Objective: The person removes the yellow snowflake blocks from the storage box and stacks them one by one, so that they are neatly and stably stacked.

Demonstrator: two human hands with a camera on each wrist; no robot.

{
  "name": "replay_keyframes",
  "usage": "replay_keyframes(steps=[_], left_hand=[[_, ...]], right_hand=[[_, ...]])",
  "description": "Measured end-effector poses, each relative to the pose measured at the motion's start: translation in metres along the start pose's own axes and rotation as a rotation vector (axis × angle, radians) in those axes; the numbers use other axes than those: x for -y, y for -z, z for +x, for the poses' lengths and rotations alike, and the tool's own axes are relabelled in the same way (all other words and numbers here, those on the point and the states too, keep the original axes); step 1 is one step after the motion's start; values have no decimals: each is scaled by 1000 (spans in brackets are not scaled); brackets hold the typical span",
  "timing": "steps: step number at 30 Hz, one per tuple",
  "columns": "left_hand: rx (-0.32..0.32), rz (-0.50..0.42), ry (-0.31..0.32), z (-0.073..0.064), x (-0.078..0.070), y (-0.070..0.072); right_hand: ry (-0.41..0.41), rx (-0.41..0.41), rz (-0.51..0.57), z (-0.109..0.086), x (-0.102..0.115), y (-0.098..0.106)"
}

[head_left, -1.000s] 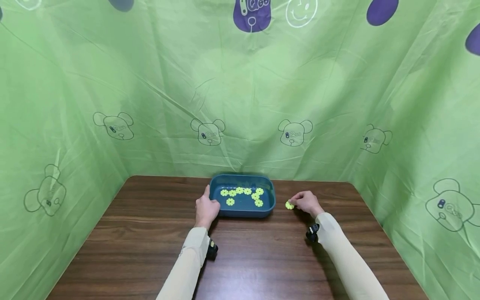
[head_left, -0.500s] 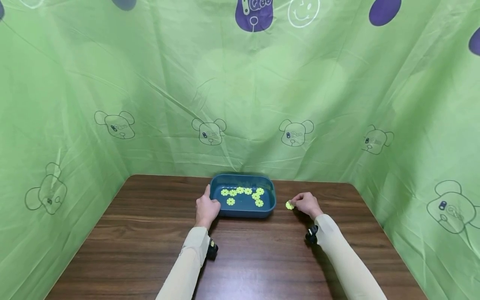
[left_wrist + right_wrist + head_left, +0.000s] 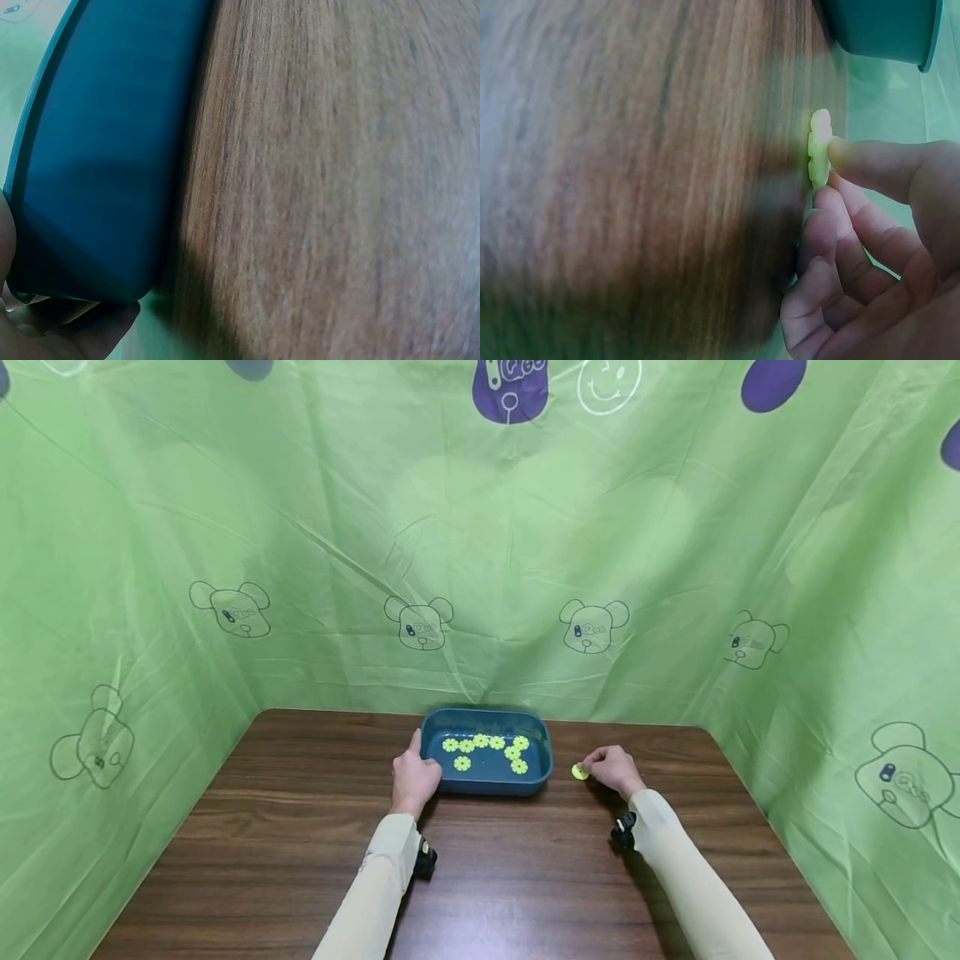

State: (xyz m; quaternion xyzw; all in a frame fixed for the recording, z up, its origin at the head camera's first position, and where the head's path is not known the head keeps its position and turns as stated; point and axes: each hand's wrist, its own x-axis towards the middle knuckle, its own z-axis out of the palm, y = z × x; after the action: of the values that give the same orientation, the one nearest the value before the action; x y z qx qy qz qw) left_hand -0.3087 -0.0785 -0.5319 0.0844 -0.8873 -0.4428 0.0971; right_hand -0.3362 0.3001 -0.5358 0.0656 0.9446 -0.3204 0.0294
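Note:
A blue rectangular basin [image 3: 487, 785] stands on the wooden table near its back edge. Several yellow flower-shaped pieces [image 3: 462, 763] lie inside it. My left hand [image 3: 412, 781] grips the basin's left side near the front corner. The left wrist view shows the thumb and fingers at one end of the basin wall [image 3: 97, 150]. To the right of the basin, my right hand [image 3: 615, 768] pinches another yellow flower-shaped piece [image 3: 820, 148] close to the tabletop. Its thumb presses one face, with fingertips at the lower edge; whether the piece touches the table, I cannot tell.
The brown wooden table [image 3: 495, 877] spreads in front of the basin and out to both sides. A green printed curtain [image 3: 487, 552] surrounds its back and sides. Black wrist cameras [image 3: 425, 858] sit on both forearms.

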Motion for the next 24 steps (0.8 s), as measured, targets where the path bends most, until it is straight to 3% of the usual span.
replay_keyframes(steps=[18,24], left_hand=[[-5,4,7,3,0,0],[0,-1,14,3,0,0]], right_hand=[[-14,11,7,0,3,0],[5,-44,21,0,6,-3]])
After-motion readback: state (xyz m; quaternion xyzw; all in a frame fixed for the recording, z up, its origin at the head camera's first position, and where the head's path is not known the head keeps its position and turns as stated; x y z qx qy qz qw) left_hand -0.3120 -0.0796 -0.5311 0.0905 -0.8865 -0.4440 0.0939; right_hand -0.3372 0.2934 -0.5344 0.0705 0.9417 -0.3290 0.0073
